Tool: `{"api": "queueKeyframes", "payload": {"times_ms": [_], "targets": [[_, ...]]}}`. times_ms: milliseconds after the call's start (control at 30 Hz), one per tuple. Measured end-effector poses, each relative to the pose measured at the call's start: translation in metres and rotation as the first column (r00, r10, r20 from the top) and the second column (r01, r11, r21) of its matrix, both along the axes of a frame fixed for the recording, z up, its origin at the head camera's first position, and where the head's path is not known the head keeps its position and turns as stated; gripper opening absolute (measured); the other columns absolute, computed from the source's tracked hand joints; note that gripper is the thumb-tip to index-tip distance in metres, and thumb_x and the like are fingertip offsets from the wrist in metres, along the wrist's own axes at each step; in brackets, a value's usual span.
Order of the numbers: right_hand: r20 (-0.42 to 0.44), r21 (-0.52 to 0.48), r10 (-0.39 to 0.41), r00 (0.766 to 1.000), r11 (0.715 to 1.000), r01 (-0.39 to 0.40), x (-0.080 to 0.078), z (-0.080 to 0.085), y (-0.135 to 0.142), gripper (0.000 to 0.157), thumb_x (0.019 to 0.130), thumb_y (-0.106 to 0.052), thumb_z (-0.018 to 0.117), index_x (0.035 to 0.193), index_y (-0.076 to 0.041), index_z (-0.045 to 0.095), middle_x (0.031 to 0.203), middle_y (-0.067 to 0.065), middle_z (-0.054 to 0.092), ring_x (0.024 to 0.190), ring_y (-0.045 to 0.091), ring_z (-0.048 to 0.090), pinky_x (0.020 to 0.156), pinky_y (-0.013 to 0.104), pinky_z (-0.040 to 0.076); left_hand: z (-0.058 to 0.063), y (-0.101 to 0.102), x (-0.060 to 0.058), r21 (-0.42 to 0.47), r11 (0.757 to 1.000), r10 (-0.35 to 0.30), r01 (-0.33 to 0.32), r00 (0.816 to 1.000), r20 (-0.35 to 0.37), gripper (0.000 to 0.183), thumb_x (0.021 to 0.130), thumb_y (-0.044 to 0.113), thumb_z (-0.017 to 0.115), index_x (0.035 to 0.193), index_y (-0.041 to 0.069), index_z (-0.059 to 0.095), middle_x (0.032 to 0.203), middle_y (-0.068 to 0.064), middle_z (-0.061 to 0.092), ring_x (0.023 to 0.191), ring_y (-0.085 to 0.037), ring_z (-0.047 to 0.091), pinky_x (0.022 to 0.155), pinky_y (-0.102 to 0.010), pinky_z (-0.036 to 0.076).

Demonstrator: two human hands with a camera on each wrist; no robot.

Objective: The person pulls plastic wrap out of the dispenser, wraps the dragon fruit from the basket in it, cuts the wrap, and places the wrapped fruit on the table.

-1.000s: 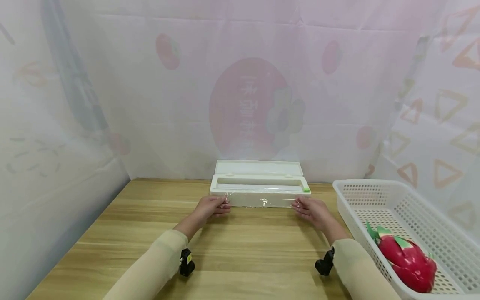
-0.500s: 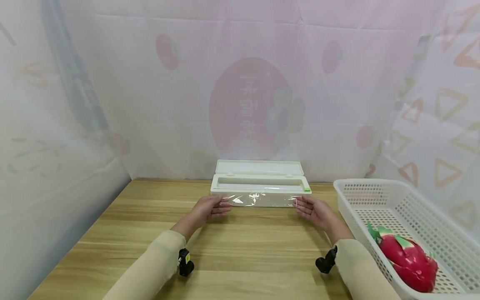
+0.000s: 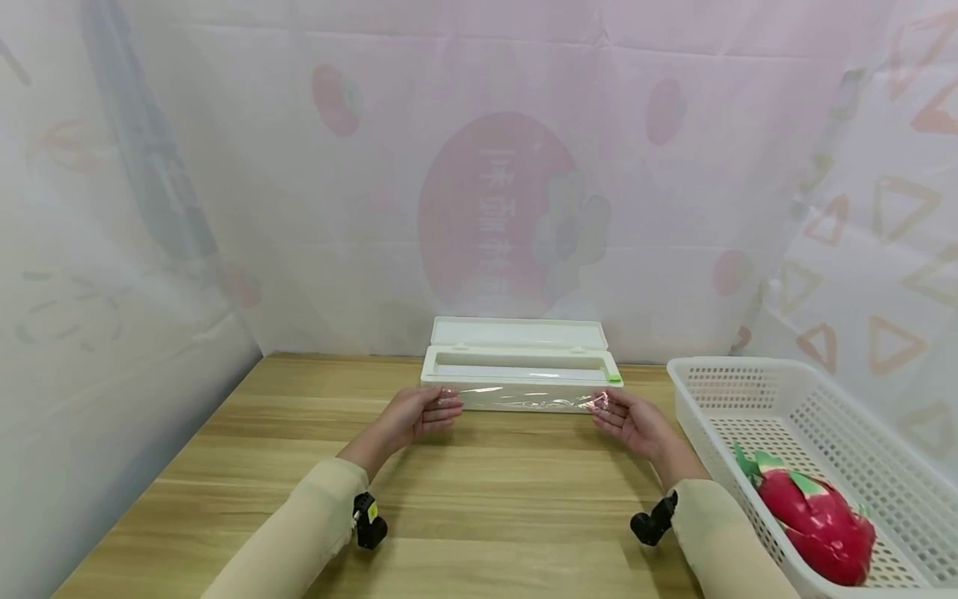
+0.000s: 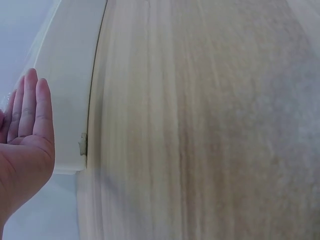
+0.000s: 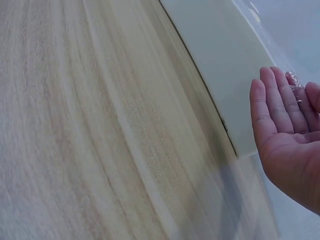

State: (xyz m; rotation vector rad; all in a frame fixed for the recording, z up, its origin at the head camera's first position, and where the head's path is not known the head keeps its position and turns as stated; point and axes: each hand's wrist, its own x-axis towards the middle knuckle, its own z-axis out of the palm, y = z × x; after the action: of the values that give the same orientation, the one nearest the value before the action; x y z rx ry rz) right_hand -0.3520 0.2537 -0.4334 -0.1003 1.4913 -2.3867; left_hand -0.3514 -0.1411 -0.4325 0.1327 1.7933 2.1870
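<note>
A white plastic wrap dispenser box (image 3: pixel 524 365) lies at the back of the table, its lid (image 3: pixel 520 333) raised. Clear, shiny plastic wrap (image 3: pixel 524 399) spans the box's front side. My left hand (image 3: pixel 415 413) pinches the film's left end between thumb and index finger, with the other fingers extended. At the opposite end, my right hand (image 3: pixel 632 423) pinches the film the same way; a crumpled bit of it shows at the fingertips in the right wrist view. A small green slider (image 3: pixel 614 378) sits at the box's right end.
On the right stands a white perforated basket (image 3: pixel 692 408) holding a red dragon fruit (image 3: pixel 819 524) with green leaf tips. Printed cloth curtains (image 3: pixel 337 208) close off the back and both sides of the wooden table (image 3: pixel 494 516).
Both hands stay at the film's ends, with the left shifting very slightly left and the right slightly right. Creases and glints on the film have changed; the box looks unmoved.
</note>
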Motion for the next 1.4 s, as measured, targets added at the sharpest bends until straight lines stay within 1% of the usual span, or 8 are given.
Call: {"api": "queueKeyframes", "payload": {"times_ms": [100, 200, 400, 633, 800, 1033, 1200, 1400], "targets": [[0.006, -0.007, -0.005, 1.0, 1.0, 0.005, 0.001, 0.002, 0.0, 0.036, 0.107, -0.016, 0.038, 0.099, -0.004, 0.071, 0.098, 0.01, 0.072, 0.095, 0.019, 0.069, 0.09, 0.033, 0.052, 0.003, 0.0, 0.002, 0.007, 1.0, -0.002, 0.002, 1.0, 0.0, 0.043, 0.107, 0.021, 0.04, 0.131, -0.012, 0.05, 0.112, -0.019, 0.068, 0.104, -0.028, 0.066, 0.093, -0.04, 0.05], [0.008, -0.019, -0.004, 1.0, 1.0, 0.004, 0.003, 0.004, 0.0, 0.035, 0.107, -0.015, 0.038, 0.099, -0.003, 0.07, 0.1, 0.011, 0.072, 0.096, 0.02, 0.069, 0.091, 0.033, 0.051, 0.005, 0.0, 0.003, 0.011, 1.0, -0.003, 0.003, 1.0, 0.01, 0.043, 0.106, 0.02, 0.04, 0.132, -0.013, 0.05, 0.112, -0.019, 0.068, 0.105, -0.029, 0.065, 0.091, -0.039, 0.051], [0.01, -0.038, 0.009, 1.0, 0.999, -0.009, 0.004, 0.009, 0.0, 0.035, 0.107, -0.013, 0.037, 0.099, -0.003, 0.069, 0.104, 0.012, 0.071, 0.096, 0.021, 0.069, 0.091, 0.033, 0.051, 0.009, -0.001, 0.004, 0.005, 1.0, -0.016, 0.016, 1.0, 0.002, 0.045, 0.106, 0.022, 0.04, 0.132, -0.013, 0.049, 0.113, -0.018, 0.068, 0.104, -0.026, 0.066, 0.093, -0.039, 0.05], [0.013, -0.034, -0.01, 1.0, 0.999, 0.011, 0.007, 0.016, 0.001, 0.036, 0.107, -0.013, 0.035, 0.098, -0.003, 0.069, 0.102, 0.011, 0.072, 0.094, 0.021, 0.069, 0.089, 0.033, 0.052, 0.014, -0.003, 0.005, 0.012, 0.999, -0.031, 0.031, 0.999, -0.006, 0.046, 0.107, 0.022, 0.039, 0.134, -0.015, 0.046, 0.113, -0.018, 0.068, 0.102, -0.024, 0.067, 0.094, -0.04, 0.049], [-0.01, -0.038, 0.001, 1.0, 0.999, -0.001, 0.009, 0.019, 0.001, 0.037, 0.107, -0.013, 0.035, 0.098, -0.003, 0.069, 0.102, 0.011, 0.072, 0.097, 0.021, 0.069, 0.09, 0.033, 0.052, 0.017, -0.003, 0.007, 0.022, 0.999, -0.038, 0.038, 0.999, -0.019, 0.046, 0.107, 0.021, 0.038, 0.135, -0.016, 0.045, 0.114, -0.019, 0.067, 0.101, -0.023, 0.067, 0.092, -0.038, 0.051], [-0.044, -0.041, 0.007, 0.999, 0.999, -0.009, 0.013, 0.022, 0.002, 0.036, 0.107, -0.013, 0.036, 0.1, -0.004, 0.07, 0.101, 0.011, 0.072, 0.099, 0.021, 0.068, 0.09, 0.032, 0.052, 0.023, -0.003, 0.012, 0.031, 0.998, -0.045, 0.046, 0.998, -0.044, 0.047, 0.107, 0.021, 0.037, 0.133, -0.018, 0.044, 0.118, -0.025, 0.063, 0.1, -0.023, 0.068, 0.091, -0.038, 0.051], [-0.072, -0.032, 0.0, 0.997, 0.999, -0.003, 0.017, 0.026, 0.001, 0.034, 0.107, -0.014, 0.037, 0.101, -0.004, 0.069, 0.1, 0.011, 0.072, 0.098, 0.021, 0.068, 0.09, 0.032, 0.052, 0.029, -0.002, 0.017, 0.045, 0.998, -0.042, 0.045, 0.997, -0.057, 0.046, 0.107, 0.02, 0.039, 0.131, -0.019, 0.046, 0.111, -0.021, 0.068, 0.099, -0.023, 0.068, 0.091, -0.038, 0.051], [-0.075, -0.048, -0.002, 0.997, 0.999, -0.002, 0.022, 0.031, 0.001, 0.034, 0.107, -0.014, 0.039, 0.099, -0.004, 0.071, 0.1, 0.012, 0.072, 0.098, 0.02, 0.069, 0.09, 0.032, 0.052, 0.036, -0.003, 0.023, 0.049, 0.997, -0.052, 0.056, 0.996, -0.076, 0.046, 0.107, 0.02, 0.04, 0.13, -0.02, 0.046, 0.109, -0.02, 0.069, 0.098, -0.023, 0.069, 0.09, -0.038, 0.052]]}}
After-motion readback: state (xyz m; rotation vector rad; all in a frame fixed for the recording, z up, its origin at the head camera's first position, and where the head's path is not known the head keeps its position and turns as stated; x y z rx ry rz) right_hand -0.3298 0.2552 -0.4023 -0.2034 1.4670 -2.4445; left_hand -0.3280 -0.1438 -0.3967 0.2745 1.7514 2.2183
